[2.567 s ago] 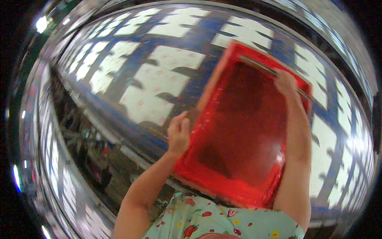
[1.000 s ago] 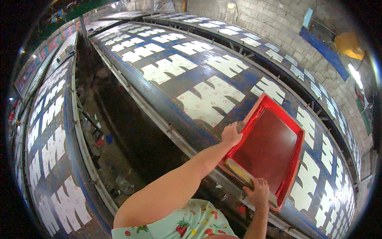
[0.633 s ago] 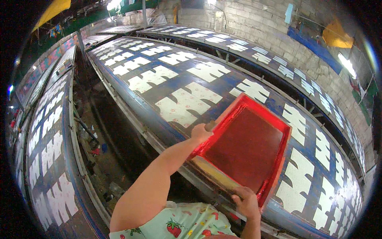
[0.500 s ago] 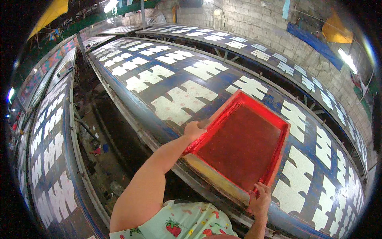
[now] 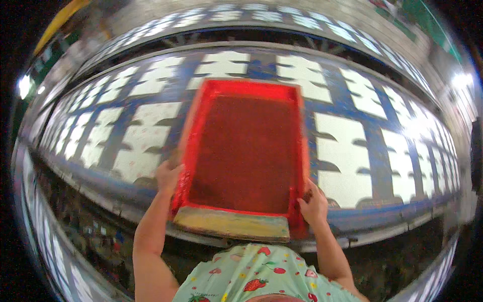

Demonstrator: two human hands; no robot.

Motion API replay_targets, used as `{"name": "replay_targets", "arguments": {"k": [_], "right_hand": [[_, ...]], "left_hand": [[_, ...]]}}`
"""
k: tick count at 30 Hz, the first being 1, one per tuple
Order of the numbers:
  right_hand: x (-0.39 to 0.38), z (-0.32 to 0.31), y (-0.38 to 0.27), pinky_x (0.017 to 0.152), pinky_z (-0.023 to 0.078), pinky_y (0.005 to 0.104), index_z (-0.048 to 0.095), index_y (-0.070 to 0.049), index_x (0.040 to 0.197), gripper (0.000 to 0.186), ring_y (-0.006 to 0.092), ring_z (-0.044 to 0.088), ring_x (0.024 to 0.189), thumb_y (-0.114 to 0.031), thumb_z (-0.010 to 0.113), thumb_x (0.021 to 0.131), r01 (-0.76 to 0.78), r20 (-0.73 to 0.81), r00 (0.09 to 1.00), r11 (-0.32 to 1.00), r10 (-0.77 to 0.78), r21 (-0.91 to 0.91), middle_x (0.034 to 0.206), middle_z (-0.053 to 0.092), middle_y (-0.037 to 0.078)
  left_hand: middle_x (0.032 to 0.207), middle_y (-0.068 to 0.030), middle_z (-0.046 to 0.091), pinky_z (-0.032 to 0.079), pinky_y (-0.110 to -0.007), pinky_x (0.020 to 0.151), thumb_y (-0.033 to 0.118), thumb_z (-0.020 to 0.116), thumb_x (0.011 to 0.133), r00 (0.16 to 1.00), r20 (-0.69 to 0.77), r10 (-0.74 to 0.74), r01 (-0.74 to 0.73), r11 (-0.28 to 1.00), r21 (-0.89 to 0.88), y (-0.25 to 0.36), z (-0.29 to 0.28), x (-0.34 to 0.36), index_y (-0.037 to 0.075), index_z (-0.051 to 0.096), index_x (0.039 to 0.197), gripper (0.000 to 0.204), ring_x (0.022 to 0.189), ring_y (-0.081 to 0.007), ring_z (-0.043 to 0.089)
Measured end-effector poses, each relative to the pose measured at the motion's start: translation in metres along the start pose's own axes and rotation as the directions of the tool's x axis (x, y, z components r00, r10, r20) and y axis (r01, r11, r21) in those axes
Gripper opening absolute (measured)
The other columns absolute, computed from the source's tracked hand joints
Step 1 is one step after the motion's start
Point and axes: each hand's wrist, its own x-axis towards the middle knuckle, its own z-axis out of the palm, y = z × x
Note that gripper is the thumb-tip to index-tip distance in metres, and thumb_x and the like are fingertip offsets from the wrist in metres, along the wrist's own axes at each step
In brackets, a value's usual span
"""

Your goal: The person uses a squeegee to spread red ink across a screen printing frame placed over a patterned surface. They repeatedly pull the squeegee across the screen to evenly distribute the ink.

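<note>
A red-edged printing screen (image 5: 243, 151) with a dark red mesh lies over the long table in front of me, its long sides running away from me. My left hand (image 5: 168, 176) is closed on its left side near the lower corner, and my right hand (image 5: 311, 204) grips the right side a little lower down. Along the screen's near end is a worn, yellowish wooden bar (image 5: 230, 223). White cut fabric pieces (image 5: 342, 156) lie in rows on both sides of the screen, some at the left (image 5: 141, 143) with faint pink motifs.
The blue-stained table (image 5: 378, 151) has a metal rail along its front edge. Behind it runs another long table (image 5: 225, 19) with white pieces, before a pale wall. Further tables with pieces show at the lower left (image 5: 60, 256) and lower right. Bright lamps (image 5: 462, 80) hang at the sides.
My view has swung round to face the table squarely, and the screen has turned from slanted to upright in view. My right hand has moved from the near bar to the screen's right side.
</note>
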Motion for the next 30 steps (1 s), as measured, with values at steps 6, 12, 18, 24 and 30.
{"name": "replay_targets", "arguments": {"k": [6,12,18,24,30], "right_hand": [[0.009,0.011,-0.019,0.099,0.058,0.0531,0.071,-0.020,0.143,0.062,0.0436,0.068,0.116,-0.003,0.079,0.084,-0.055,-0.084,0.995,0.998,0.052,-0.036,0.115,0.070,0.016],[0.010,-0.010,-0.042,0.097,0.059,0.0512,0.080,-0.018,0.124,0.044,0.0415,0.068,0.113,0.000,0.074,0.084,0.003,-0.152,0.988,1.000,-0.003,-0.004,0.113,0.070,0.015],[0.026,-0.055,-0.044,0.098,0.060,0.0529,0.082,-0.017,0.120,0.044,0.0433,0.068,0.115,0.003,0.069,0.083,0.113,-0.134,0.984,0.993,-0.117,-0.035,0.114,0.070,0.018],[0.046,-0.102,0.011,0.098,0.060,0.0515,0.083,-0.017,0.121,0.045,0.0428,0.069,0.114,0.003,0.068,0.084,0.023,-0.118,0.993,0.999,-0.028,-0.039,0.110,0.069,0.018],[0.053,-0.159,0.104,0.092,0.059,0.0516,0.084,-0.018,0.117,0.041,0.0384,0.070,0.107,0.004,0.069,0.086,-0.075,-0.142,0.988,0.996,0.067,-0.050,0.104,0.068,0.013]], "left_hand": [[0.113,-0.0140,0.082,0.057,-0.043,0.095,0.025,0.092,0.089,0.998,-0.062,0.032,-0.030,0.999,0.036,0.003,0.003,-0.001,0.001,0.081,0.119,0.040,0.102,-0.0292,0.076],[0.104,-0.0122,0.081,0.057,-0.042,0.091,0.022,0.091,0.089,0.999,0.036,0.033,-0.035,0.997,0.066,-0.004,-0.004,0.014,-0.002,0.079,0.118,0.039,0.093,-0.0268,0.073],[0.105,-0.0065,0.080,0.057,-0.039,0.086,0.016,0.090,0.091,0.990,0.129,-0.051,0.093,0.934,-0.345,0.028,-0.006,0.007,-0.002,0.079,0.117,0.034,0.090,-0.0205,0.071],[0.108,-0.0051,0.079,0.057,-0.035,0.087,0.006,0.088,0.091,0.995,0.101,-0.024,0.068,0.885,-0.460,0.086,0.033,-0.024,-0.004,0.079,0.119,0.031,0.093,-0.0179,0.072],[0.106,-0.0048,0.079,0.057,-0.036,0.086,0.005,0.091,0.089,1.000,0.016,-0.006,0.012,0.922,-0.387,0.147,0.114,-0.079,-0.002,0.080,0.118,0.032,0.092,-0.0170,0.072]]}}
